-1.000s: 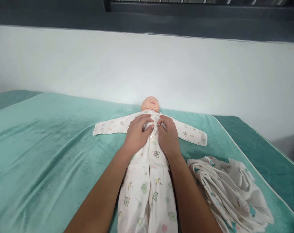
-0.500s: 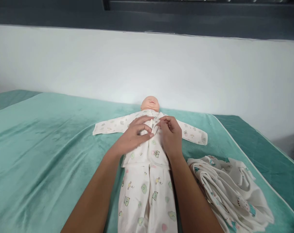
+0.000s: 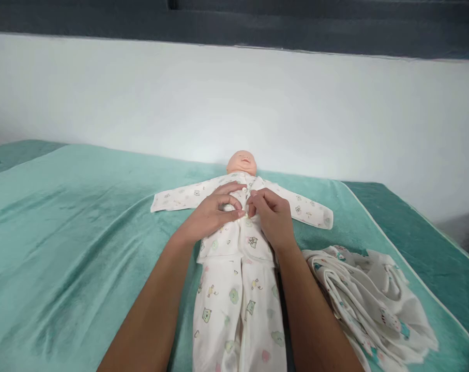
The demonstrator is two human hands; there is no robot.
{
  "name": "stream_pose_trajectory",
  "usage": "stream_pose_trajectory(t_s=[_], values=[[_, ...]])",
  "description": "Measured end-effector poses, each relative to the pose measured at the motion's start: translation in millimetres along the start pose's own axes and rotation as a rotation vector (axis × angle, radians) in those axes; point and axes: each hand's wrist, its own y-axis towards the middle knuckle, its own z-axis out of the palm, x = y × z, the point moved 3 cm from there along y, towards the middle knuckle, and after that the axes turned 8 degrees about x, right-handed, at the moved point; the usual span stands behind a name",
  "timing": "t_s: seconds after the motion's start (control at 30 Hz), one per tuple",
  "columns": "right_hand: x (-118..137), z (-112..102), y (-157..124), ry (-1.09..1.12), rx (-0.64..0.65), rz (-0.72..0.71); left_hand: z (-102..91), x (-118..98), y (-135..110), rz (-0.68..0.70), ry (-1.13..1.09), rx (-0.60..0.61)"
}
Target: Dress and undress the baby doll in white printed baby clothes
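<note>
A baby doll point(image 3: 242, 163) lies on its back, wearing a white long-sleeved baby shirt point(image 3: 218, 248) and matching trousers point(image 3: 234, 320) with small animal prints. My left hand point(image 3: 216, 209) rests on the chest. Its thumb and a bent finger close on the shirt's front edge, while another finger stretches toward a small button point(image 3: 244, 190) near the collar. From the other side, my right hand point(image 3: 272, 214) pinches the opposite front edge at mid-chest between thumb and fingertips. The fingers hide part of the front opening there.
A crumpled white printed cloth point(image 3: 374, 305) lies right of the doll, beside my right forearm. Beneath everything is a teal plush blanket point(image 3: 82, 232) with folds at left. A white wall point(image 3: 141, 98) rises behind the doll's head.
My right fingers have shifted slightly down the shirt front, and the edge they pinch lies closer to my left thumb. My left hand keeps nearly the same place. The view has moved slightly.
</note>
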Motion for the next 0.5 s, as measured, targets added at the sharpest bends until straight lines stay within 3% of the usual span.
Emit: stream_pose_trajectory(t_s=[0.27, 0.5], values=[[2.1, 0.8, -0.1, -0.018, 0.053, 0.018, 2.9, -2.1, 1.4, 0.008, 0.091, -0.065], [3.6, -0.3, -1.7, -0.194, -0.094, 0.015, 3.6, -0.2, 2.0, 0.012, 0.13, -0.086]])
